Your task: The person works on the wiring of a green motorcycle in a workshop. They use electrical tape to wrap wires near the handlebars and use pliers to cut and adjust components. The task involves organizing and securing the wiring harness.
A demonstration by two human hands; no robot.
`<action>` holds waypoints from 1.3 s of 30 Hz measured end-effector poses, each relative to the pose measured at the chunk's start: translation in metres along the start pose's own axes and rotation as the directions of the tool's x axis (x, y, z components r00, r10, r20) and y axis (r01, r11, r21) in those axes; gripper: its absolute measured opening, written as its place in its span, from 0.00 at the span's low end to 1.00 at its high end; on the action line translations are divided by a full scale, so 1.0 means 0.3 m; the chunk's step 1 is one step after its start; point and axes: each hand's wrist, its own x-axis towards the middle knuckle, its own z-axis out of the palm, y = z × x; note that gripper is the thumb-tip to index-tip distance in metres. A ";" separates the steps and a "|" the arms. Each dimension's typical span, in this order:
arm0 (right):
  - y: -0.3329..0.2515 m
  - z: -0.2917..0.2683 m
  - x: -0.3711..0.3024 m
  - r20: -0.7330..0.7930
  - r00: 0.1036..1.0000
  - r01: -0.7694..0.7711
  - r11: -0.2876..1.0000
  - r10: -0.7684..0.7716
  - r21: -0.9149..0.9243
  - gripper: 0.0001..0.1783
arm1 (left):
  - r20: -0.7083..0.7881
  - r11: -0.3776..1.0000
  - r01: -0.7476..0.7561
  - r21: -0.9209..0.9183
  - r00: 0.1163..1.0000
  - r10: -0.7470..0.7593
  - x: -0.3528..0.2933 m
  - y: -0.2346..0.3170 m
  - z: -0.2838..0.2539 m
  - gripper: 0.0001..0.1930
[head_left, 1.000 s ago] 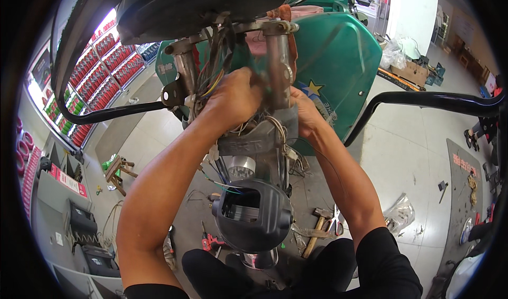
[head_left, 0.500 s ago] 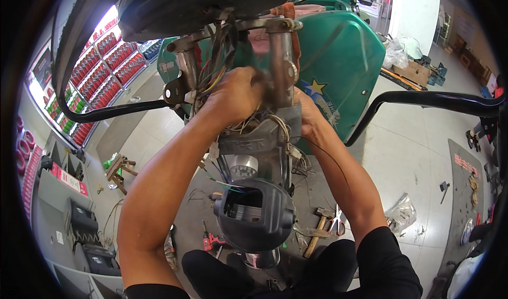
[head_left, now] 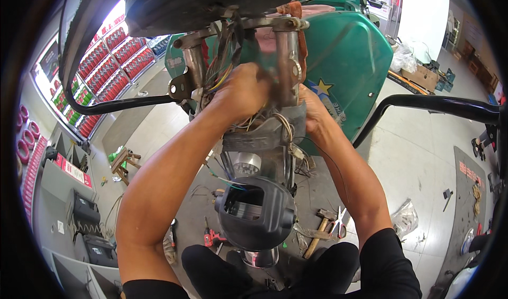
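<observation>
The stripped front end of a vehicle stands before me, with two metal fork tubes [head_left: 287, 61] below a large dark cover [head_left: 206, 5]. Between the tubes, my left hand [head_left: 246, 90] is closed beside a bundle of loose wires [head_left: 225, 53]; its fingertips and anything in them are hidden. My right hand [head_left: 313, 108] reaches behind the right-hand tube, so its fingers are out of sight. Beneath both hands sits a grey plastic bracket [head_left: 254, 140] with wires spilling over it. Lower down hangs a black headlight housing [head_left: 256, 219], open at the top.
Green bodywork [head_left: 344, 61] rises behind the right tube, and a black bar [head_left: 434, 102] juts out to the right. On the floor lie a hammer [head_left: 317, 235], scissors [head_left: 338, 224] and a red power tool [head_left: 213, 237]. A small wooden stool [head_left: 124, 164] stands left.
The whole view has shifted slightly, so the vehicle sits a little further right. Both hands stay at the same spots on the fork area, with little visible movement.
</observation>
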 end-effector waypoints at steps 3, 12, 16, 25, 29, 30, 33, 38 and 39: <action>-0.014 -0.002 -0.006 0.017 1.000 0.017 0.997 -0.016 -0.074 0.10 | -0.036 0.999 -0.013 -0.046 0.999 0.011 -0.003 -0.005 0.013 0.16; -0.014 -0.012 -0.012 0.018 1.000 0.014 0.998 -0.013 -0.054 0.05 | -0.127 0.992 -0.105 -0.075 0.987 0.095 0.001 -0.051 0.046 0.15; -0.010 -0.020 -0.007 -0.036 0.999 0.020 0.996 -0.024 -0.088 0.05 | -0.130 0.997 -0.039 -0.071 0.991 0.030 0.010 -0.060 0.062 0.14; -0.003 -0.001 -0.017 -0.015 1.000 0.012 0.995 -0.014 -0.103 0.06 | -0.158 0.972 -0.198 -0.124 0.971 0.178 -0.012 -0.072 0.051 0.12; -0.015 -0.021 -0.029 -0.076 0.997 -0.003 0.992 -0.007 -0.128 0.06 | -0.100 0.992 -0.084 -0.097 0.992 0.075 -0.060 0.020 0.021 0.10; -0.015 -0.024 -0.029 -0.073 0.997 -0.009 0.991 -0.001 -0.132 0.07 | -0.115 0.993 -0.097 -0.071 0.989 0.089 -0.065 0.019 0.024 0.10; -0.020 -0.019 -0.043 -0.014 1.000 -0.016 0.984 0.014 -0.177 0.07 | -0.171 0.987 -0.155 0.043 0.972 0.160 -0.077 0.005 0.039 0.10; -0.030 -0.038 -0.048 0.033 0.999 -0.019 0.979 0.026 -0.204 0.08 | -0.193 0.955 -0.234 0.183 0.944 0.268 -0.077 -0.014 0.049 0.10; -0.032 -0.045 -0.048 0.057 0.998 -0.020 0.977 0.032 -0.211 0.08 | -0.174 0.950 -0.243 0.194 0.945 0.277 -0.073 -0.015 0.050 0.10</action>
